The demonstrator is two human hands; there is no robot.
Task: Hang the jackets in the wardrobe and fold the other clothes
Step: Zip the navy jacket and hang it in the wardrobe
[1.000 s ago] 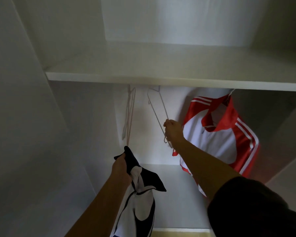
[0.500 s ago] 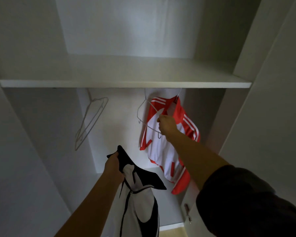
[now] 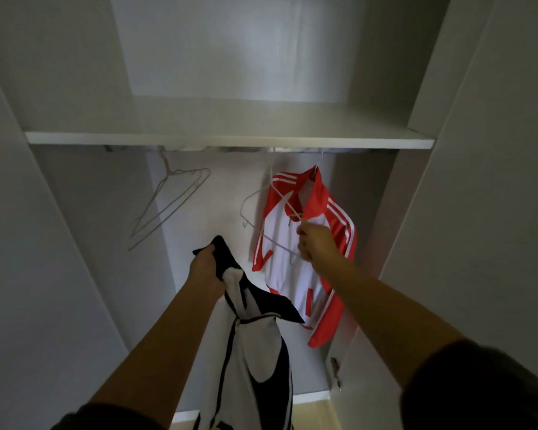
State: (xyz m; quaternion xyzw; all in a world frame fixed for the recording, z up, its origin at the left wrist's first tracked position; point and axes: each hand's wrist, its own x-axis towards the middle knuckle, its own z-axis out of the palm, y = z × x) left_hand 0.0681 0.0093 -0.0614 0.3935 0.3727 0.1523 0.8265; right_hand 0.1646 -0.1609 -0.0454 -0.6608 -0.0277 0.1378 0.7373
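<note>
- We see the navy-and-white zip jacket [image 3: 252, 342] hanging from our left hand [image 3: 205, 268], whose fingers curl round its collar, below the front edge of the white wardrobe shelf [image 3: 230, 139].
- Our right hand [image 3: 316, 245] grips a thin pale wire hanger [image 3: 261, 237] in front of the hung red-and-white striped jacket [image 3: 295, 274].
- Open rail separates it from the spare wire hangers [image 3: 171, 206] to the left.

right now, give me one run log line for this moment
left hand: grips navy-white jacket | right hand: grips wire hanger | red jacket: hanging from rail
</note>
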